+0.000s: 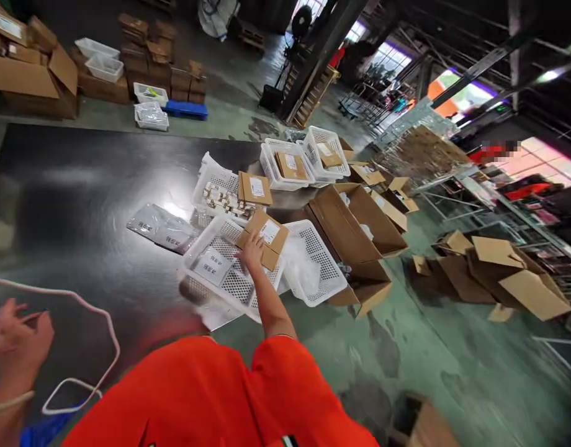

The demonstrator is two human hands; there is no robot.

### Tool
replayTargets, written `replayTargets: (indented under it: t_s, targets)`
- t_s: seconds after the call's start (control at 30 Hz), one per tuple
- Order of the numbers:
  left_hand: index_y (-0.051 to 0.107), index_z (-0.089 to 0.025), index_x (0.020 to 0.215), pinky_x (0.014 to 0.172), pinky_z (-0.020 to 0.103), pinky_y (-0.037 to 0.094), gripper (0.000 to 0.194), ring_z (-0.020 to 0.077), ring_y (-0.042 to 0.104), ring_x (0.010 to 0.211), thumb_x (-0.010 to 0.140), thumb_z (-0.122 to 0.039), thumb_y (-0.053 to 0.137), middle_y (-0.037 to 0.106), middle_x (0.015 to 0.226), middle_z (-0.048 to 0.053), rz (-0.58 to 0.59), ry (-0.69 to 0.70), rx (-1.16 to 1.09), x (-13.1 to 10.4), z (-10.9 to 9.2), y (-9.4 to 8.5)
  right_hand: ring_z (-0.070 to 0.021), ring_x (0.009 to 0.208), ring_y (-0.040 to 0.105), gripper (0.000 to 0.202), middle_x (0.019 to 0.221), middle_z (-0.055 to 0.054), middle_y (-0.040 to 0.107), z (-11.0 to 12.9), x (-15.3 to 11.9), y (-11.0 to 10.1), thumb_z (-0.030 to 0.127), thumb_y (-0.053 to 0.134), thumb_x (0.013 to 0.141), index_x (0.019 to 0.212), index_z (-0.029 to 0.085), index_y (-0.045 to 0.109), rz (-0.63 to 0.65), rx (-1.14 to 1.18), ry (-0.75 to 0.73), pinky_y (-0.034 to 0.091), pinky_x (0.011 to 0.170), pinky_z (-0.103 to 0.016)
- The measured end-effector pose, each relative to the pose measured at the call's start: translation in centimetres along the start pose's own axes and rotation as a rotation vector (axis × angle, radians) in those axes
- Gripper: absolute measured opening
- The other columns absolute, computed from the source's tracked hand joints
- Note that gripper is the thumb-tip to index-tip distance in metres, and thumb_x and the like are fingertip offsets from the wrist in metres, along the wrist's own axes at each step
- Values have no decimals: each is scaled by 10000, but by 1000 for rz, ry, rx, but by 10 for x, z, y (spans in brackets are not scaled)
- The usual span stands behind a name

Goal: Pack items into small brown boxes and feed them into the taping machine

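We see a small brown cardboard box [263,238] with a white label lying across the far rim of a white perforated basket [229,270] on the dark glossy table [71,205]. The right hand [251,253] reaches out to it on a bare arm, fingers spread and resting on the box's near edge; whether they have actually closed on it we cannot tell. Inside the same basket lies a clear plastic bag with a white label [212,265]. The left hand [16,335] (blurred, at the near left edge) hangs over the table, fingers loosely curled and partly open, holding nothing we can make out; a white cord [109,329] loops on the table just beside it.

Further out, another white basket [313,261] sits just right of the first, and a large open carton [355,226] stands beyond that. More baskets with brown boxes [285,164] lie at the table's far end. Flattened cartons [494,273] are scattered on the green floor.
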State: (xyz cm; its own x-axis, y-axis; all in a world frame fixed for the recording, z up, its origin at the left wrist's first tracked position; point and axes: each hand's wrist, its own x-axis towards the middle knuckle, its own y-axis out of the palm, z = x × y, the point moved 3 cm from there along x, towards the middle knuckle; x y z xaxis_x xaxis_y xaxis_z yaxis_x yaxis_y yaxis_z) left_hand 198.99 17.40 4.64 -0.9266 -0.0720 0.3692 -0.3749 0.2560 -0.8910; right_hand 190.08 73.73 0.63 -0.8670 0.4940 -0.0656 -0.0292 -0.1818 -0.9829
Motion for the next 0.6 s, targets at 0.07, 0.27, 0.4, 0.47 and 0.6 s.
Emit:
replayTargets:
  t_s: [0.07,0.27,0.4,0.47,0.6]
  targets:
    - [118,-570,1876,726,582,728,938,399,853,1056,1068,-417,569,830,1425,65,-34,-42,-93,0,-16,26,-563,1649,485,804,1755,-456,477,-13,-1,7,234,806,981,1684,-55,545,29,-24,-25,416,1301,-700]
    - [244,-485,1837,1099,698,700,813,418,823,1302,1098,-497,582,795,1438,120,-7,179,-357,18,-88,58,-415,1540,666,629,1577,-300,735,-21,-41,-28,66,514,974,1559,65,743,-183,170,-284,509,1298,-635]
    - [402,-516,1770,1436,670,390,1020,373,422,1773,877,-568,893,604,1751,26,-323,289,-354,44,-83,6,-319,1394,777,496,1411,-127,847,28,-90,-56,260,532,1040,1424,243,844,-17,547,-819,626,1205,-529]
    - [583,-548,1634,1464,664,285,853,336,417,1776,840,-613,889,687,1657,-64,-285,318,-262,52,-59,-20,-291,1256,835,422,1264,-90,886,69,-114,-48,386,552,1085,1339,272,869,201,756,-984,678,1102,-456]
    - [844,-359,1156,1140,437,612,312,230,842,1085,1013,-558,649,887,1089,-58,341,245,-135,24,-11,-38,-294,1035,865,400,1044,-99,894,142,-149,0,446,565,1084,1208,226,875,409,954,-952,714,947,-413]
